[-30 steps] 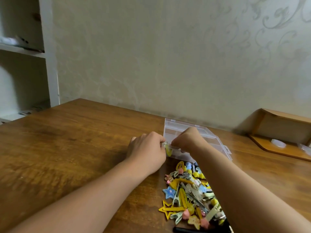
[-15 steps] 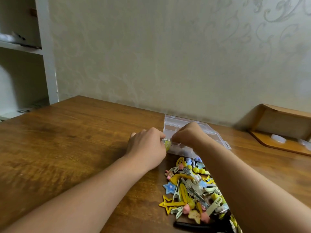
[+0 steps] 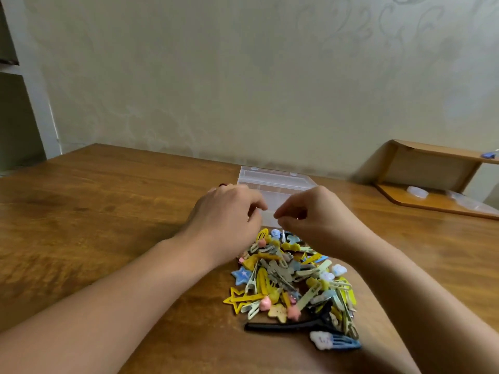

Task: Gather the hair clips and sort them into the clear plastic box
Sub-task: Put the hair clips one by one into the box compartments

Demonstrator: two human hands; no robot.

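Both hands hover together at the near edge of the clear plastic box (image 3: 272, 184). The left hand (image 3: 229, 214) and right hand (image 3: 310, 211) have fingers curled (whether either pinches a clip, I cannot tell). The pile of hair clips (image 3: 291, 282) lies just beneath the wrists, toward the person, running lengthwise away from the box, equally near both hands. No writing is readable.

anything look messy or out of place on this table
Yes: the hair clips lie in a tangled, overlapping pile on the wooden table, in front of the clear plastic box rather than in it. A long black clip lies across the pile's near edge.
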